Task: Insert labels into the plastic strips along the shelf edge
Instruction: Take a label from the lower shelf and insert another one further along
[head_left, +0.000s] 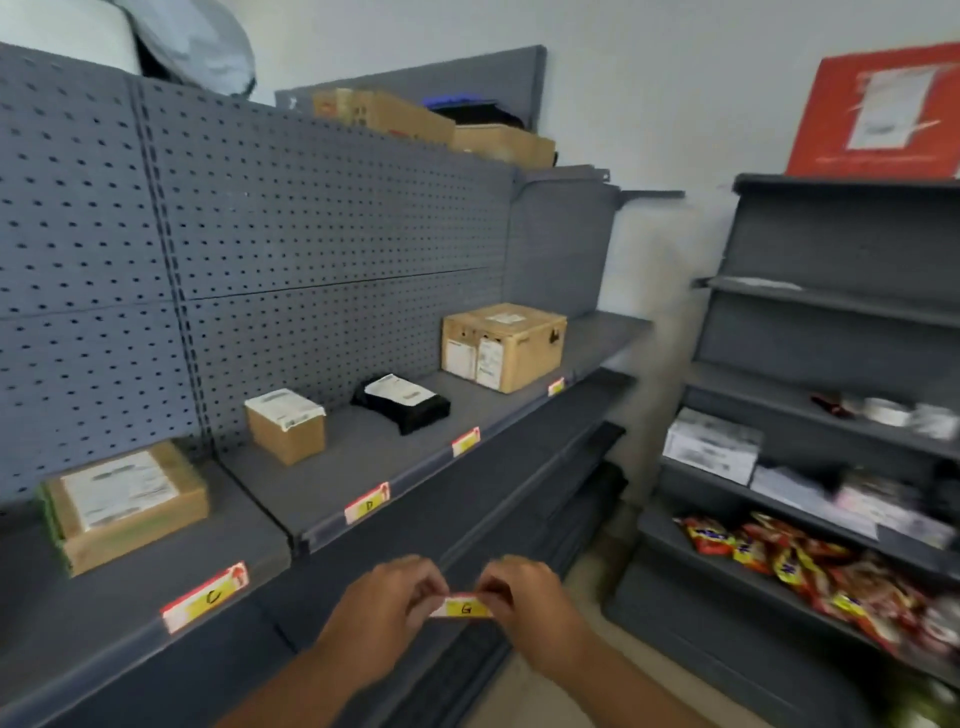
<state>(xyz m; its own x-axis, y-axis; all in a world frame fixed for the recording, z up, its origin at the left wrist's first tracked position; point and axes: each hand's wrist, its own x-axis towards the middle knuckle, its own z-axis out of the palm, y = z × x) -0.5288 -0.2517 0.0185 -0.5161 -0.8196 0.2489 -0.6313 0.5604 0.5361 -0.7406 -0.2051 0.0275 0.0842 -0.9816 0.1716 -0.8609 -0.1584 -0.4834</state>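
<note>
in the head view, both hands are in front of the shelf unit, low in the picture and below the front edge of the shelf. the left hand and the right hand hold one small label between them. each hand pinches one short end with thumb and curled fingers, so each grip is closed on the label and the middle of the label is free between the two grips. the yellow field with the letter g faces up to the camera. i think it is held like this, flat and stretched, so that its long edge can slide straight into a strip without bending.

the plastic strip along the shelf edge runs from near left to far right. it already carries the label c at near left, the label d further along, and two more labels toward the far right, whose letters are too blurred to read. each label sits in front of a parcel, for example the cardboard box behind c, so the labels seem to mark the places of the goods.

the g label is not touching any strip yet. it hangs in front of the lower shelves, and i cannot tell which strip it is meant for.
</note>
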